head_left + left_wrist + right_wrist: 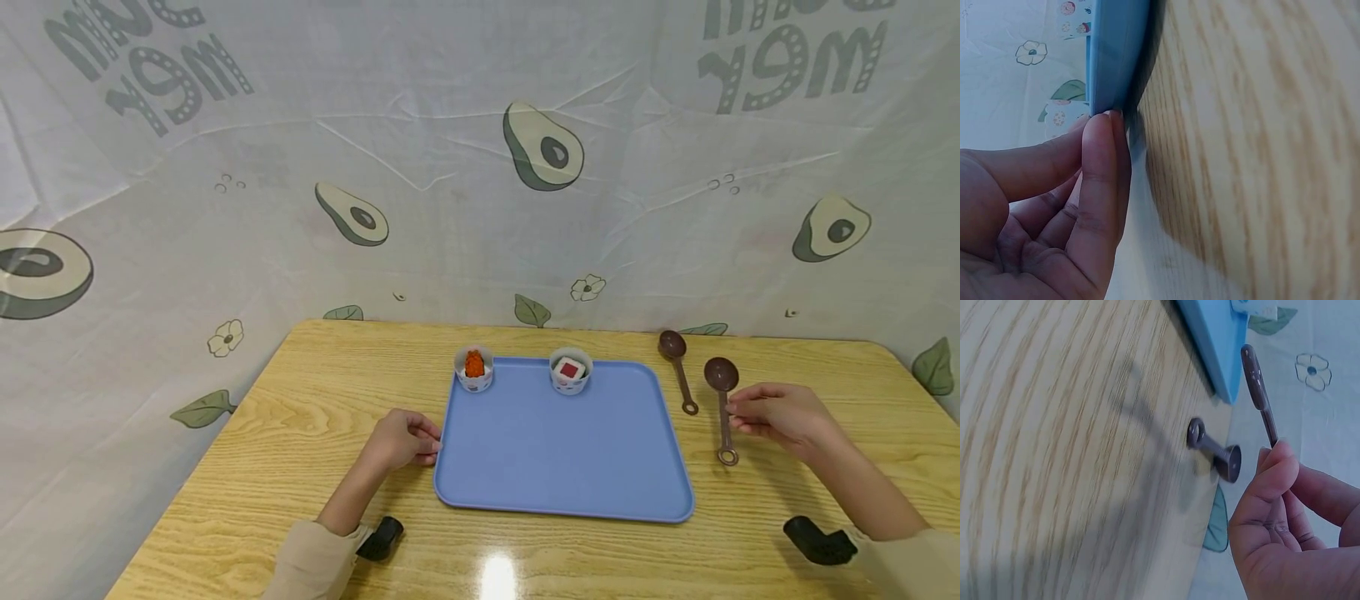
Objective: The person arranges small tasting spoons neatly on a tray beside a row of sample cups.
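My left hand (408,439) pinches the left rim of the blue tray (562,450), with the fingertips at its edge in the left wrist view. On the right, my right hand (780,412) holds a brown spoon (721,375) by the middle of its handle, between thumb and fingers. The right wrist view shows this spoon's handle (1252,375) raised above the table. A second, similar brown spoon (672,344) lies on the table between the tray and the held one.
Two small patterned cups stand at the tray's far side. The left cup (474,382) holds an orange-topped sushi piece (474,364); the right cup (570,387) holds a white piece with a red centre (570,370). Behind the wooden table (337,375) hangs a printed cloth (450,208).
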`<move>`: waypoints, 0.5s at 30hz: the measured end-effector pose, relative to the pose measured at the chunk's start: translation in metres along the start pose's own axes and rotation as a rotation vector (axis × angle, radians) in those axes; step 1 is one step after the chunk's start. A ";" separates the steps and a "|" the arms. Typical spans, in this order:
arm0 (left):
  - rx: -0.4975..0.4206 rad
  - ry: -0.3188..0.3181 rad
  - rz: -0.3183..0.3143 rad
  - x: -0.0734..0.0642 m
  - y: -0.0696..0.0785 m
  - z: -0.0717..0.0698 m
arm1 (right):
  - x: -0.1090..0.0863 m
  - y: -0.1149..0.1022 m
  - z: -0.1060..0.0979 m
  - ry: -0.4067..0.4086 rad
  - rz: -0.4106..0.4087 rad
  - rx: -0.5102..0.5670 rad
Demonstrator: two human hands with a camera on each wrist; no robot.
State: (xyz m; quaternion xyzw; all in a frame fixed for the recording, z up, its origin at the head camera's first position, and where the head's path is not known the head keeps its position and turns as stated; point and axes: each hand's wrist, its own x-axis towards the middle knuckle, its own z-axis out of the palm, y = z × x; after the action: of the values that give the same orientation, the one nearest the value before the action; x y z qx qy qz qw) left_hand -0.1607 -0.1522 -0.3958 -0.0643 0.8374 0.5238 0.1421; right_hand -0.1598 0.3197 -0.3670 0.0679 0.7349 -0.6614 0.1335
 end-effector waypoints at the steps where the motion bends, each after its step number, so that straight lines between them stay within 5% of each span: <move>1: -0.001 0.000 0.001 0.000 0.000 0.000 | 0.001 -0.001 0.002 0.000 -0.001 -0.003; 15: -0.016 -0.010 0.007 0.000 -0.001 -0.001 | 0.008 -0.012 0.035 -0.044 -0.016 0.030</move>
State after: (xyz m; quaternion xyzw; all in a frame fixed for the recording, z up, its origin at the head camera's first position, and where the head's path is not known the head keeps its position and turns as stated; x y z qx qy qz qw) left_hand -0.1609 -0.1531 -0.3963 -0.0598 0.8328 0.5312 0.1438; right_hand -0.1670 0.2831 -0.3605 0.0496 0.7223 -0.6748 0.1435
